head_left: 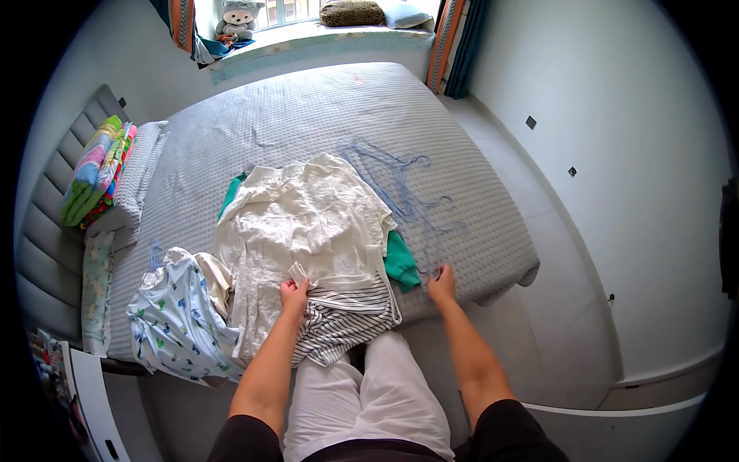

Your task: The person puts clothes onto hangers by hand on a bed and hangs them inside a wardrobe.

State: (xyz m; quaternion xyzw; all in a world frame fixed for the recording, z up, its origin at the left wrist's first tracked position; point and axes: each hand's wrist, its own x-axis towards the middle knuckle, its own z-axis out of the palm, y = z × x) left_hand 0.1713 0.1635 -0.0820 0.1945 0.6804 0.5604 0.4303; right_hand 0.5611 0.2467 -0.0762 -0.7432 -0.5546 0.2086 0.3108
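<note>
A pile of clothes lies at the near edge of the bed, with a cream-white garment (pixel 300 212) spread on top. My left hand (pixel 294 296) is closed on a folded white edge of this garment. Below that edge a black-and-white striped garment (pixel 346 323) hangs towards my knees, and a green garment (pixel 401 260) sticks out on the right. Several translucent blue clothes hangers (pixel 396 189) lie tangled on the bedspread. My right hand (pixel 442 283) is pinched at the nearest end of the hangers, apparently gripping one; its fingertips are small in view.
A pale blue printed shirt (pixel 181 316) lies left of the pile. Folded colourful bedding (pixel 98 171) rests against the grey headboard (pixel 58 192). Beyond the bed (pixel 308 100), a plush toy (pixel 239 19) and cushions (pixel 352 13) sit on the windowsill. White furniture (pixel 88 400) stands at lower left.
</note>
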